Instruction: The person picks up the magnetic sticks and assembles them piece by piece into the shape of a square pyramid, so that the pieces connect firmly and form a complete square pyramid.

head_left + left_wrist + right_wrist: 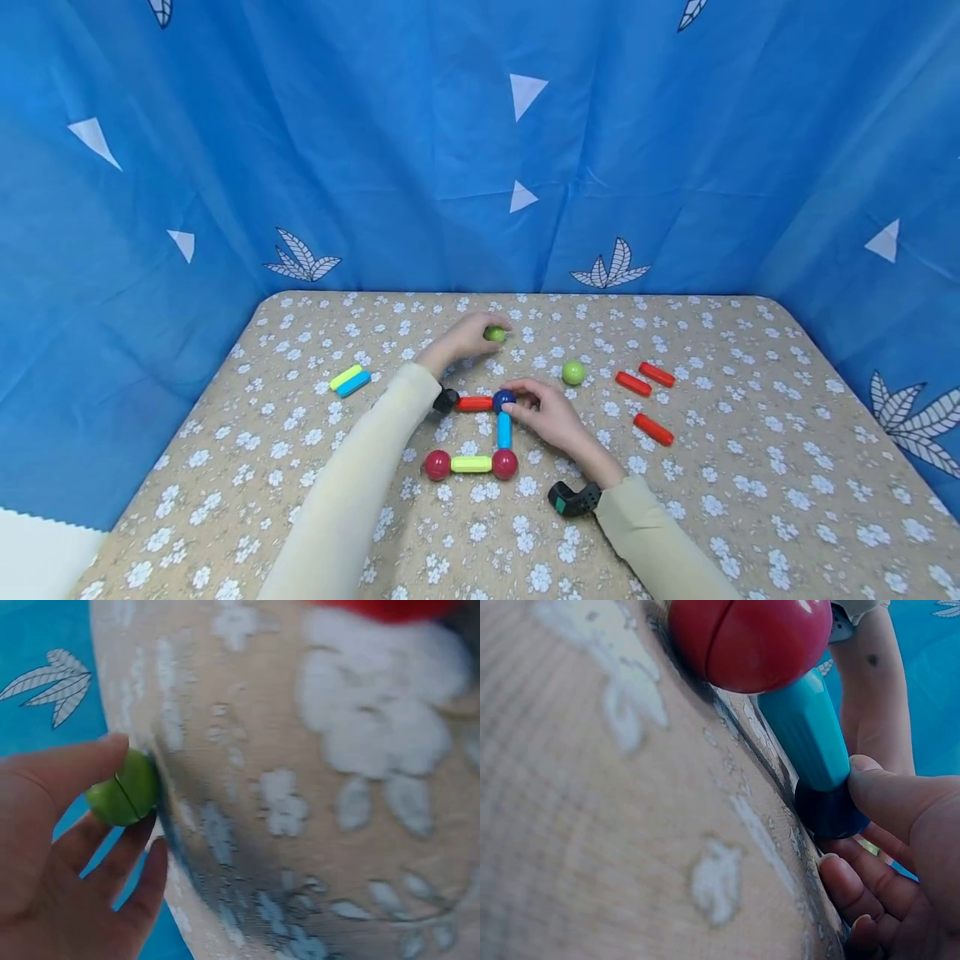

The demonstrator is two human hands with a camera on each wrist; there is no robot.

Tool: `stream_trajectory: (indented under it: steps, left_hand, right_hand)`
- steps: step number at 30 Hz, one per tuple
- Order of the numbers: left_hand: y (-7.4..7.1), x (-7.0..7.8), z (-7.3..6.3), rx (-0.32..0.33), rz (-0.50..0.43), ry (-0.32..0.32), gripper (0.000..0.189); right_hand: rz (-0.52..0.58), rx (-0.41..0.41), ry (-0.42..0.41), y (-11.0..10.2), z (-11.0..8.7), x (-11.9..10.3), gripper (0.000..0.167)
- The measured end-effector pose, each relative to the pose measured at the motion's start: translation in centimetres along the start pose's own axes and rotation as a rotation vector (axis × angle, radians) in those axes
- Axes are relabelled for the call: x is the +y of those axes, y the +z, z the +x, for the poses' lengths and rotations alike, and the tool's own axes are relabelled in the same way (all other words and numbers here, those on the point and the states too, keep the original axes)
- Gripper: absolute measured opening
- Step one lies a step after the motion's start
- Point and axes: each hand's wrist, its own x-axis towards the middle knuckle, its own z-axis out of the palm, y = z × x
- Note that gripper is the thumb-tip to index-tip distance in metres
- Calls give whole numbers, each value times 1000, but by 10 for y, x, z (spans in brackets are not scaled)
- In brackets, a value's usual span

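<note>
Up at the far side of the table, my left hand [467,337] pinches a green ball [124,787] between thumb and fingers, close over the cloth. The right hand [553,415] has its thumb and fingers around a dark blue ball [829,814], at a corner of a shape lying on the table. From that ball a red rod [475,404] runs left and a light blue rod [504,432] runs toward me. The light blue rod meets a red ball [505,464], joined by a yellow-green rod [471,464] to a second red ball [437,465].
Another green ball [573,372] lies right of the shape. Farther right are three loose red rods [653,429]. At left, a yellow-green rod [345,377] lies beside a blue rod [353,384]. A blue curtain [420,150] surrounds the flower-patterned table [750,500].
</note>
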Motion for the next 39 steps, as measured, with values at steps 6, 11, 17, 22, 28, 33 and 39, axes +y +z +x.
stream_trajectory:
  steps: [6,11,17,22,28,33,39]
  left_hand:
    - [2,-4,-8,25,28,-22,37]
    - [-8,-7,-30,69,-67,-58,38]
    - [-11,-14,-67,212,-246,-107,33]
    - [-7,-17,-102,253,-327,-120,33]
    - [3,-14,-134,279,-433,-145,34]
    - [11,-15,-148,291,-488,-130,35]
    - [15,-18,-155,298,-462,-108,35]
  right_hand:
    - [-1,4,-18,0,0,-1,29]
    - [-19,-4,-28,-1,1,0,30]
    - [-23,-5,-22,-2,2,0,29]
    - [-15,-9,-18,-1,2,0,29]
    - [-23,-5,-22,-2,2,1,30]
    - [-23,-9,-25,-2,3,0,30]
    - [-14,-7,-31,-1,2,-1,30]
